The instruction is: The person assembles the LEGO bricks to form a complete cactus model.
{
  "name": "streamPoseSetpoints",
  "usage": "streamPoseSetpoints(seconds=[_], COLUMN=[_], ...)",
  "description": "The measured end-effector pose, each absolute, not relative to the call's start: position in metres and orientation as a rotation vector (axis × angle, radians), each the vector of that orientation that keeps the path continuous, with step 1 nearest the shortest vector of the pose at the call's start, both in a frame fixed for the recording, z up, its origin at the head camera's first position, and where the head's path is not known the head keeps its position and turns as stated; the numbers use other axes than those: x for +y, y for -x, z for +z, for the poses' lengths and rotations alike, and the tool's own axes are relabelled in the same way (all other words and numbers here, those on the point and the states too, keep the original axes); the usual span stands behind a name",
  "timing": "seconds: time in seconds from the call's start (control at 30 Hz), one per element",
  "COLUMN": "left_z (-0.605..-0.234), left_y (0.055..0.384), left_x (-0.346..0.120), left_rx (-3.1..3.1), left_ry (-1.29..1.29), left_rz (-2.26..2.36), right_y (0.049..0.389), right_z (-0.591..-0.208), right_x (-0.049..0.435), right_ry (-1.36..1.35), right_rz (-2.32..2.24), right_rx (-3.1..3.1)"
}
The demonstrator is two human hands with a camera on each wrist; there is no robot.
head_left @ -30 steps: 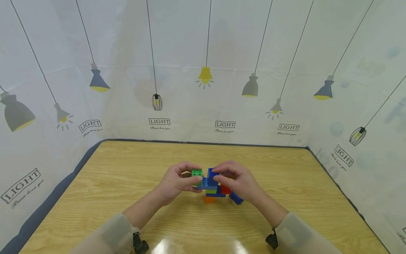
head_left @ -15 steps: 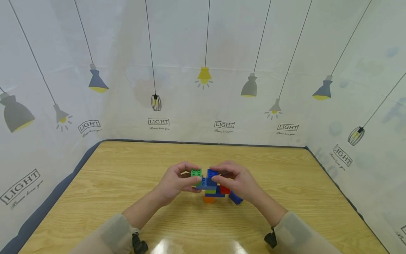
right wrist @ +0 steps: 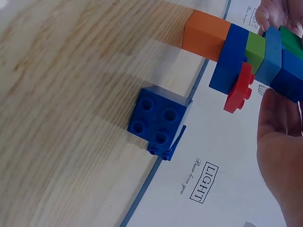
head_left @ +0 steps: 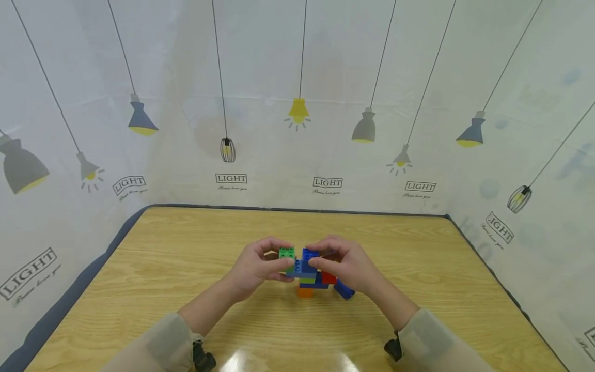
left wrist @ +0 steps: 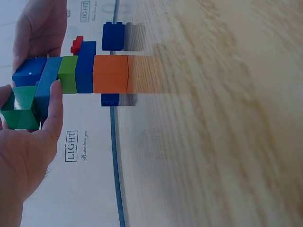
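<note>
A stack of toy building blocks stands on the wooden table. An orange block [head_left: 305, 292] is its base, with a long dark blue block [left wrist: 86, 66] above, then a lime green block [left wrist: 68, 74] and a long lighter blue block [left wrist: 48, 87]. On top, my left hand [head_left: 254, 268] grips a green block [head_left: 286, 253] at the left end, fingers behind and thumb in front. My right hand [head_left: 349, 263] pinches a blue block [head_left: 310, 254] beside it, between thumb and fingers. A red piece [right wrist: 240, 89] sits on the dark blue block's right end.
A loose blue block [right wrist: 158, 116] lies on the table [head_left: 395, 248] right of the stack, studs facing the right wrist camera. Behind it in that view shows a smaller blue piece [right wrist: 163, 151]. A white curtain [head_left: 260, 113] printed with lamps surrounds the table's far and side edges.
Both hands keep their hold on the two top blocks, and the stack stays put. Only the head view has shifted very slightly.
</note>
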State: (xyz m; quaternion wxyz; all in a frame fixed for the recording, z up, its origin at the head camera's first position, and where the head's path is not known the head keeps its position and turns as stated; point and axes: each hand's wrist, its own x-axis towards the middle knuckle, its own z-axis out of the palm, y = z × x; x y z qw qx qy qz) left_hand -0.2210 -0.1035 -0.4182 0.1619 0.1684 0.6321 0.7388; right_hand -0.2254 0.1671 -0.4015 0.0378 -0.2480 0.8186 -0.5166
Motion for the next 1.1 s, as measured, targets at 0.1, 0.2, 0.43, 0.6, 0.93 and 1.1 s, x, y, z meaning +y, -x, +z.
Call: streamPoseSetpoints(seconds=[0.1,0.2,0.43,0.6,0.93,1.1], left_z=[-0.4191,-0.4197,-0.4228,-0.4231,-0.4212,-0.4236], left_y=[0.2207,0.2211,0.2234,0.2239,0.2229,0.2237], left_x=[-0.1037,-0.1042,-0.1046,-0.1043,-0.1035,-0.1038], left_rx=[1.808,1.811,1.811,1.814,1.814,1.821], left_ry=[-0.483,-0.486,-0.486,-0.487,-0.497,-0.496], left_rz=[2.109,2.106,2.106,2.103,2.106,2.098], right_y=[0.2242,0.2242,0.2243,0.2241,0.2255,0.2252], right_z=[-0.4015,-0.4016,-0.4010,-0.4002,-0.3994,-0.4013], right_x=[0.1665,0.1660,0.1649,0.1644,0.1649,0.1646], right_ry=[0.754,0.743,0.735,0.723,0.724,0.730], right_rz=[-1.595,-1.609,-1.610,-1.599,-1.566,-1.567], right_rx=[2.497,2.478,2.475,2.488,2.526,2.524])
